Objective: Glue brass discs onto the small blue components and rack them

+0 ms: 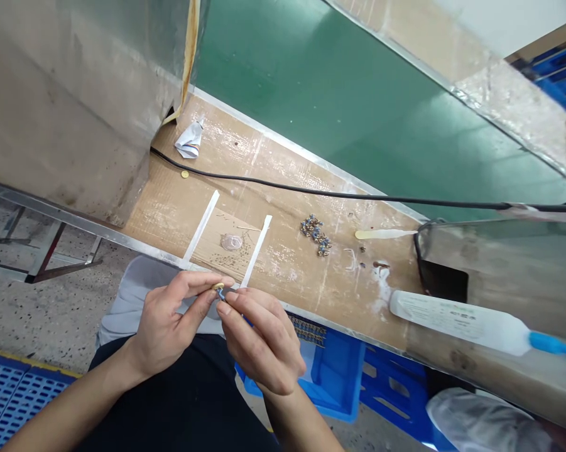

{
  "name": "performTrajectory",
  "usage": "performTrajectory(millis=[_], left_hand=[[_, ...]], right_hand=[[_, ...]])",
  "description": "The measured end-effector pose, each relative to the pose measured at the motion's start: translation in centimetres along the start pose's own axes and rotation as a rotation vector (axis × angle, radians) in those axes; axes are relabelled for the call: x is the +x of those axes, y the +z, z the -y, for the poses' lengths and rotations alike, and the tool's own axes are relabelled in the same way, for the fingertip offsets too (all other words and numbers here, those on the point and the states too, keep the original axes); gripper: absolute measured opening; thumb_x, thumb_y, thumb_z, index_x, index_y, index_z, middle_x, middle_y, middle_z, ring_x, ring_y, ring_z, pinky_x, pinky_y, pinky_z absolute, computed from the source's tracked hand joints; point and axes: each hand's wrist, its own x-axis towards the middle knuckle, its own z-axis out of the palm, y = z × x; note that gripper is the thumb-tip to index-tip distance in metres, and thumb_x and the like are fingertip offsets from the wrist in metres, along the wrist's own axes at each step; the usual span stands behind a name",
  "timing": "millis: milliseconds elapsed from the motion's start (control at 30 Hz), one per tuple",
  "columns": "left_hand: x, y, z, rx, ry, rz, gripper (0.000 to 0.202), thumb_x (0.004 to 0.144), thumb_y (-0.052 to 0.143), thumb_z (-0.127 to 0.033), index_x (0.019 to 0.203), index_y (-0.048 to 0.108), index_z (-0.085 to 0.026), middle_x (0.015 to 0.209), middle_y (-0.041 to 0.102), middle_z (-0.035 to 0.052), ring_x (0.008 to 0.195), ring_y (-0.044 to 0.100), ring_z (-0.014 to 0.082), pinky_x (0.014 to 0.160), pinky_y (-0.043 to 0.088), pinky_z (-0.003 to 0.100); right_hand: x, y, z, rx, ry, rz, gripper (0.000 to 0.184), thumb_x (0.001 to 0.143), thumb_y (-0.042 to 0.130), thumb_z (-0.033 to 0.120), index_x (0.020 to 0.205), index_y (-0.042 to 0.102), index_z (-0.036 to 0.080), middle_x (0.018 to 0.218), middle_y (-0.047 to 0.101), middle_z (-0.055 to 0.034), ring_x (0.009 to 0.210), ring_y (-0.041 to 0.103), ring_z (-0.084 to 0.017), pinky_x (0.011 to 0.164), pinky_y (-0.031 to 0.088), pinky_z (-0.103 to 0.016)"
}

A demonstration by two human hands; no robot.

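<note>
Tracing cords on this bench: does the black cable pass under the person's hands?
No, the black cable crosses the far side of the cardboard bench top, away from the left hand and right hand.

No legible text in this frame. White squeeze tube (pixel 457 321), lower right, blue tip: printed label along the body, lines of small greenish characters, too blurred to read. Crumpled paper wrapper (pixel 190 140), upper centre: coloured print showing, folded and unreadable. No brand, number or sign can be made out on either.
</note>
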Motion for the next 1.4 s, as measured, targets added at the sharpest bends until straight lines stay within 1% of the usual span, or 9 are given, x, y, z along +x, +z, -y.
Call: performTrajectory(millis=[133, 267, 467, 667, 933, 1100, 1233, 1333, 1400], left_hand=[[0.3, -0.1, 0.4, -0.06, -0.102, -0.02, 0.013, 0.108, 0.077, -0.02, 0.118, 0.084, -0.026, 0.113, 0.09, 0.0032, 0.101, 0.088, 0.0193, 0.092, 0.073, 0.028], [0.5, -0.1, 0.8, -0.104, -0.18, -0.02, 0.007, 0.105, 0.08, -0.025, 0.107, 0.087, -0.024, 0.1, 0.089, 0.0035, 0.089, 0.087, 0.0195, 0.083, 0.073, 0.027], [0.6, 0.4, 0.9, -0.13, -0.177, 0.016, 0.01, 0.105, 0.079, -0.021, 0.108, 0.087, -0.026, 0.104, 0.088, 0.0018, 0.093, 0.085, 0.0163, 0.087, 0.071, 0.024], [0.7, 1.2, 1.0, -0.051, -0.152, 0.046, 0.009, 0.106, 0.078, -0.022, 0.106, 0.086, -0.025, 0.103, 0.087, 0.0021, 0.091, 0.084, 0.0161, 0.084, 0.07, 0.023], [0.7, 2.4, 0.7, 0.008, -0.167, 0.054, 0.007, 0.105, 0.079, -0.025, 0.103, 0.085, -0.023, 0.103, 0.087, 0.004, 0.092, 0.085, 0.0189, 0.082, 0.072, 0.026], [0.8, 3.3, 1.3, -0.12, -0.291, 0.046, 0.007, 0.102, 0.085, -0.029, 0.105, 0.087, -0.023, 0.101, 0.087, 0.0039, 0.088, 0.083, 0.018, 0.083, 0.071, 0.026], [1.1, 4.6, 1.9, -0.317, -0.439, 0.038, 0.012, 0.098, 0.09, -0.033, 0.102, 0.087, -0.022, 0.099, 0.086, 0.0046, 0.093, 0.083, 0.0197, 0.084, 0.07, 0.025], [1.1, 5.6, 2.3, -0.385, -0.519, 0.166, 0.014, 0.098, 0.09, -0.036, 0.101, 0.086, -0.022, 0.099, 0.085, 0.0055, 0.095, 0.082, 0.0223, 0.085, 0.071, 0.029], [1.0, 5.9, 2.9, -0.352, -0.557, 0.281, 0.019, 0.099, 0.089, -0.037, 0.11, 0.087, -0.022, 0.103, 0.085, 0.0068, 0.09, 0.082, 0.0218, 0.083, 0.072, 0.03]], right_hand=[[0.5, -0.2, 0.0, 0.013, -0.024, -0.062, 0.051, 0.096, 0.081, 0.0, 0.143, 0.079, 0.019, 0.127, 0.084, -0.0105, 0.108, 0.084, -0.028, 0.09, 0.079, -0.044], [1.5, -0.4, 0.1, 0.13, 0.024, -0.076, 0.044, 0.1, 0.081, 0.007, 0.142, 0.078, 0.021, 0.119, 0.085, -0.0096, 0.103, 0.084, -0.026, 0.083, 0.077, -0.043], [2.6, -0.8, -0.1, 0.326, 0.391, -0.087, 0.036, 0.101, 0.076, 0.001, 0.126, 0.081, 0.025, 0.112, 0.085, -0.0056, 0.099, 0.084, -0.021, 0.084, 0.073, -0.036], [2.1, -0.7, -0.8, 0.466, 0.467, -0.084, 0.027, 0.1, 0.077, 0.002, 0.113, 0.083, 0.026, 0.105, 0.086, -0.0025, 0.094, 0.085, -0.018, 0.082, 0.073, -0.031], [1.2, -1.4, -1.3, 0.505, 0.546, -0.11, 0.014, 0.104, 0.076, 0.011, 0.105, 0.082, 0.024, 0.101, 0.086, -0.0026, 0.092, 0.084, -0.018, 0.081, 0.072, -0.031], [-0.4, -0.9, -2.2, 0.466, 0.505, -0.159, 0.013, 0.107, 0.074, 0.012, 0.111, 0.081, 0.021, 0.107, 0.084, -0.0048, 0.098, 0.083, -0.016, 0.088, 0.072, -0.031], [-2.6, 0.3, -2.4, 0.245, 0.365, -0.115, 0.016, 0.102, 0.082, 0.013, 0.117, 0.083, 0.019, 0.116, 0.084, -0.0073, 0.111, 0.08, -0.016, 0.099, 0.069, -0.03], [-4.6, 0.5, -2.2, 0.197, 0.378, -0.11, 0.014, 0.102, 0.084, 0.017, 0.116, 0.083, 0.022, 0.111, 0.085, -0.0033, 0.109, 0.079, -0.014, 0.101, 0.068, -0.028], [-6.5, -0.4, -2.3, 0.22, 0.487, -0.16, 0.009, 0.108, 0.077, 0.021, 0.116, 0.082, 0.022, 0.11, 0.084, -0.0034, 0.108, 0.08, -0.014, 0.1, 0.067, -0.029]])
